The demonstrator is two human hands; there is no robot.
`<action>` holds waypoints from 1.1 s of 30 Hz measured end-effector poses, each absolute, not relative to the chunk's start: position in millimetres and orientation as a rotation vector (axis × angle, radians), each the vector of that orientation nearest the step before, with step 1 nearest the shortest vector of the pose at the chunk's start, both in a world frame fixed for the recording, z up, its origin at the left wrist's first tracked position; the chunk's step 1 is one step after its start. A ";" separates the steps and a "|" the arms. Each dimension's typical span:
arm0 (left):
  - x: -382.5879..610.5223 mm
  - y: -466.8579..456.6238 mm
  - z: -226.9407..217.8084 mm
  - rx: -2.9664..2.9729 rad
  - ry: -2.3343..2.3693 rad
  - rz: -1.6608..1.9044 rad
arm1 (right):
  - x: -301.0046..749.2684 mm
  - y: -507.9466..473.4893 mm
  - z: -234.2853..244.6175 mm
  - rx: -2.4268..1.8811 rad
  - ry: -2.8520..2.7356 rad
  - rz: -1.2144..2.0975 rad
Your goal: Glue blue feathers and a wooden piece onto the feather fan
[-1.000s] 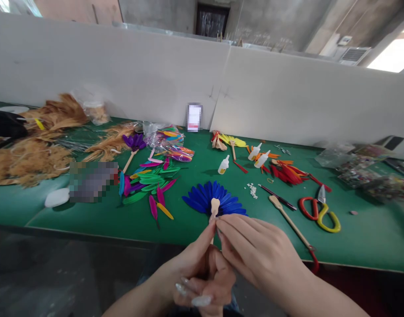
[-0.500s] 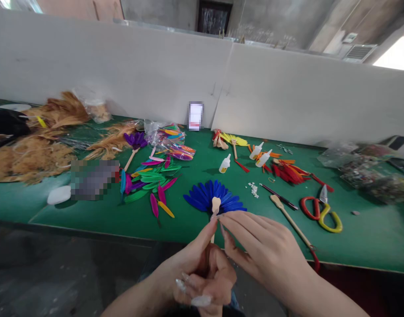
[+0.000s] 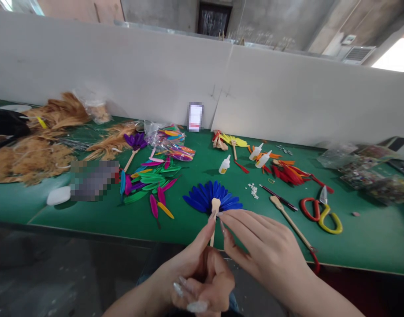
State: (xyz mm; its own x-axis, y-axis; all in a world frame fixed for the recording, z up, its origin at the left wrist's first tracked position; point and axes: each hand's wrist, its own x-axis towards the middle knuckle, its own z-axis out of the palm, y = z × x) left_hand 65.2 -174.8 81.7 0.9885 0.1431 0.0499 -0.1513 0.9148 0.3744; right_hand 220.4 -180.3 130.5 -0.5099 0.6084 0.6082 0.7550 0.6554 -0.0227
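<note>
A small fan of blue feathers point(image 3: 202, 196) spreads out in front of me, its wooden handle point(image 3: 212, 237) pointing down toward my body. My left hand point(image 3: 205, 273) is closed around the lower handle, and its thumb presses on the wood just under the rounded head. From the right, my right hand point(image 3: 269, 240) reaches in with fingertips pinched together at the base of the right-hand feathers, beside the left thumb. Whether a loose feather lies between those fingertips is hidden. A bare wooden handle point(image 3: 290, 220) with a red tassel lies right of my right hand.
Loose coloured feathers point(image 3: 152, 178) lie left of the fan, near a purple feather fan point(image 3: 135, 141). Glue bottles point(image 3: 224, 164) stand behind it. To the right are white beads point(image 3: 253, 190), a dark pen point(image 3: 277, 197) and red-and-yellow scissors point(image 3: 320, 213). A phone point(image 3: 195, 116) leans on the partition.
Both hands stay at the fan with nearly the same grip. My left hand has shifted slightly left and down, and a bit more of the handle shows above its curled fingers.
</note>
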 end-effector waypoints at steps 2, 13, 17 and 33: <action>64.7 -174.5 84.2 0.397 -0.016 0.151 | 221.1 -180.4 130.6 -1.057 -2.278 -0.319; 63.4 -174.7 76.8 0.384 -0.023 0.131 | 221.3 -184.4 135.4 -1.028 -2.302 -0.176; 66.3 -176.4 74.7 0.384 -0.049 0.138 | 220.8 -184.0 134.5 -1.035 -2.309 -0.195; 72.0 -179.2 74.8 0.333 0.015 0.200 | 218.2 -183.1 133.7 -1.036 -2.396 -0.283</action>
